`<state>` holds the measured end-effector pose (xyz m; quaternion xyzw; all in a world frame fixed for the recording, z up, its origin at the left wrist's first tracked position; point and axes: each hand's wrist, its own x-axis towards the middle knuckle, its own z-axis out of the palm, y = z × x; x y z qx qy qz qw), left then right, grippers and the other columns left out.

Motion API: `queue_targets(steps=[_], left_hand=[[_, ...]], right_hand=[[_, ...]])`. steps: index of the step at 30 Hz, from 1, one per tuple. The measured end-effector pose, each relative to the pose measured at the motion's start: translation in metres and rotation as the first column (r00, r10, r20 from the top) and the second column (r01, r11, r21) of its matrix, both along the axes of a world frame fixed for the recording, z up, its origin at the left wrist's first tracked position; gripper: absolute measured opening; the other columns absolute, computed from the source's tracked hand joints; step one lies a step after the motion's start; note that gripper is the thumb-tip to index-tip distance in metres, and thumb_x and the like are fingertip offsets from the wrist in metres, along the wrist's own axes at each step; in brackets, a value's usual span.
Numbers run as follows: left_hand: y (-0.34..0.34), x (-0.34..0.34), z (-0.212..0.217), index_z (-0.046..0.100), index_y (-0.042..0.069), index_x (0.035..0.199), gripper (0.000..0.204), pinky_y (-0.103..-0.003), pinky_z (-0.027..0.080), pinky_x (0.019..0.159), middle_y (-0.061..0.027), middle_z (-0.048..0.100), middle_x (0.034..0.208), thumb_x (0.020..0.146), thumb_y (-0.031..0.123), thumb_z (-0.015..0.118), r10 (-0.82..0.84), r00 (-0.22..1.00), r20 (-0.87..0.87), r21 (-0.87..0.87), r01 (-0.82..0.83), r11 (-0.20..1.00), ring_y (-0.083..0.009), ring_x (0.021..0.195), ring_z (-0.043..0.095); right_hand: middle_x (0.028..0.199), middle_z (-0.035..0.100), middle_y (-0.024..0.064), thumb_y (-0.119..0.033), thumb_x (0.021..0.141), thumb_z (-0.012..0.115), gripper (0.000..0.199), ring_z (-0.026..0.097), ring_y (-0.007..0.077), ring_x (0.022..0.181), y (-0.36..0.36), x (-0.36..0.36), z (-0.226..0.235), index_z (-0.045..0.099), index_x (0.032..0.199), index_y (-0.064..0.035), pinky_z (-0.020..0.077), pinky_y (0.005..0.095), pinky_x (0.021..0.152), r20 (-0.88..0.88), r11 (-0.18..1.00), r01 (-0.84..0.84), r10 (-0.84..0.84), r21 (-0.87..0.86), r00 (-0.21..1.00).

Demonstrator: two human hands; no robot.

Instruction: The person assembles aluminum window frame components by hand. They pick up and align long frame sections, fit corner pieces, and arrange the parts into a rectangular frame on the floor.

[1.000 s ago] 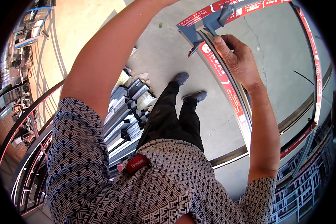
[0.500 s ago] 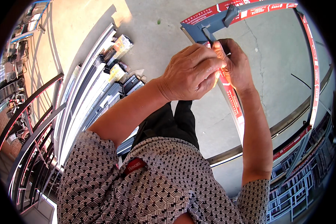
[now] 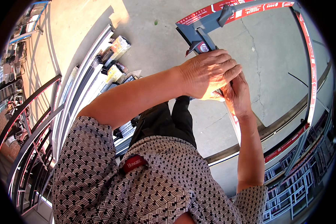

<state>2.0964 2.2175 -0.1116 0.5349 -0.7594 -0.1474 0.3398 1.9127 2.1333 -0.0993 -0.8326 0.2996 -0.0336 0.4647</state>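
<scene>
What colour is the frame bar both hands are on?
Grey-blue, with red-and-white protective tape along it; the frame bar shows best in the head view.

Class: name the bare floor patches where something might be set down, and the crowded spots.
Bare concrete floor inside the grey frame, right of both hands. Another patch above the stacked profiles, near the frame's corner. Crowded: profiles and railings at left.

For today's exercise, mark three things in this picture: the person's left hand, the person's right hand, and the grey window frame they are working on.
left hand [image 3: 209, 72], head view, on the back of the hand.
right hand [image 3: 238, 95], head view, on the back of the hand.
grey window frame [image 3: 207, 23], head view, on the top bar near the corner.
</scene>
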Motion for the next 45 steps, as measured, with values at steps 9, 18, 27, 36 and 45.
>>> queue_targets(steps=[9, 18, 27, 36, 45], left_hand=[[-0.024, -0.008, -0.006, 0.072, 0.006, 0.097, 0.037, -0.037, 0.053, 0.092, -0.0045, 0.069, 0.09, 0.078, 0.036, 0.083, -0.233, 0.882, 0.41, 0.216, 0.155, 0.964, -0.0244, 0.091, 0.07], [-0.025, 0.006, -0.018, 0.068, 0.01, 0.095, 0.043, -0.039, 0.057, 0.088, -0.0035, 0.068, 0.087, 0.074, 0.043, 0.087, -0.238, 0.916, 0.323, 0.07, 0.227, 0.971, -0.0239, 0.086, 0.072], [-0.027, 0.005, -0.008, 0.067, 0.007, 0.096, 0.056, -0.037, 0.057, 0.085, -0.0053, 0.067, 0.086, 0.066, 0.047, 0.093, -0.264, 0.897, 0.356, 0.124, 0.235, 0.964, -0.0265, 0.084, 0.071], [-0.024, 0.008, -0.008, 0.066, 0.006, 0.094, 0.059, -0.038, 0.057, 0.083, -0.0061, 0.068, 0.085, 0.073, 0.057, 0.086, -0.284, 0.885, 0.37, 0.108, 0.262, 0.959, -0.0257, 0.083, 0.072], [-0.019, 0.009, -0.019, 0.069, 0.004, 0.094, 0.031, -0.035, 0.058, 0.078, -0.0087, 0.071, 0.086, 0.083, 0.032, 0.073, -0.223, 0.877, 0.426, -0.047, 0.267, 0.962, -0.0252, 0.079, 0.072]], right_hand=[[0.123, 0.066, 0.0239, -0.036, 0.1, 0.073, 0.066, 0.064, 0.0429, 0.109, 0.046, -0.057, 0.028, 0.05, 0.145, 0.0071, 0.0566, 0.0501, 0.091, -0.295, 0.925, 0.008, -0.129, -0.38, 0.947], [0.123, 0.066, 0.022, -0.013, 0.077, 0.09, 0.079, 0.066, 0.0413, 0.112, 0.063, -0.071, 0.013, 0.05, 0.143, 0.0023, 0.0548, 0.0494, 0.098, -0.35, 0.877, 0.061, -0.253, -0.477, 0.902], [0.122, 0.066, 0.0247, -0.008, 0.083, 0.085, 0.073, 0.065, 0.0456, 0.11, 0.067, -0.072, 0.012, 0.049, 0.145, 0.0015, 0.0544, 0.0527, 0.094, -0.277, 0.863, 0.099, -0.265, -0.495, 0.923], [0.133, 0.063, 0.0256, -0.007, 0.082, 0.085, 0.078, 0.064, 0.0461, 0.117, 0.073, -0.07, 0.011, 0.043, 0.147, 0.0032, 0.0537, 0.055, 0.1, -0.301, 0.858, 0.094, -0.277, -0.504, 0.912], [0.134, 0.062, 0.0283, -0.007, 0.083, 0.083, 0.078, 0.063, 0.0483, 0.119, 0.076, -0.068, 0.01, 0.042, 0.147, 0.0078, 0.0529, 0.0542, 0.103, -0.321, 0.844, 0.053, -0.26, -0.534, 0.911]])
